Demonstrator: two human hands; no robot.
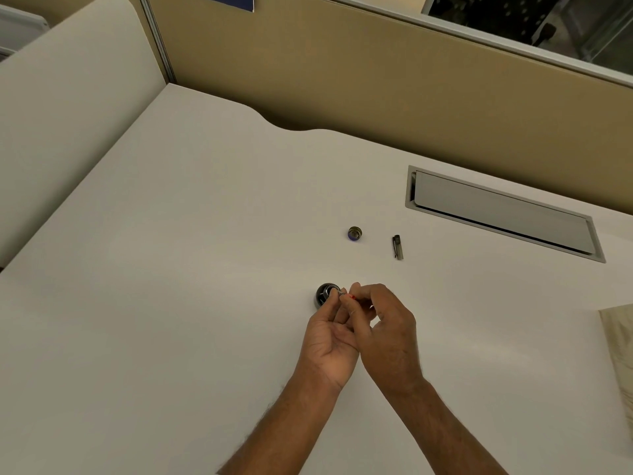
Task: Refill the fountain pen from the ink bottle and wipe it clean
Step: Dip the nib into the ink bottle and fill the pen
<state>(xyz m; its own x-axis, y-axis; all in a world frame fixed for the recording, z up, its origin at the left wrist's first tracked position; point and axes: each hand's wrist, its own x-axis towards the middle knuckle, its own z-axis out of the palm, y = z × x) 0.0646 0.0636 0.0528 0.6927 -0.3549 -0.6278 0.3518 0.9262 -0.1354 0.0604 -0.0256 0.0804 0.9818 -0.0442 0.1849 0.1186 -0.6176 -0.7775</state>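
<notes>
A small dark round ink bottle stands open on the white desk, just left of my fingertips. Its cap lies farther back on the desk. The dark pen cap with a clip lies to the right of the bottle cap. My left hand and my right hand are pressed together, both pinching a small part of the fountain pen, silver with a red spot, right beside the bottle mouth. Most of the pen is hidden by my fingers.
A grey hinged cable hatch is set into the desk at the back right. A tan partition wall runs along the back. A pale cloth or paper shows at the right edge.
</notes>
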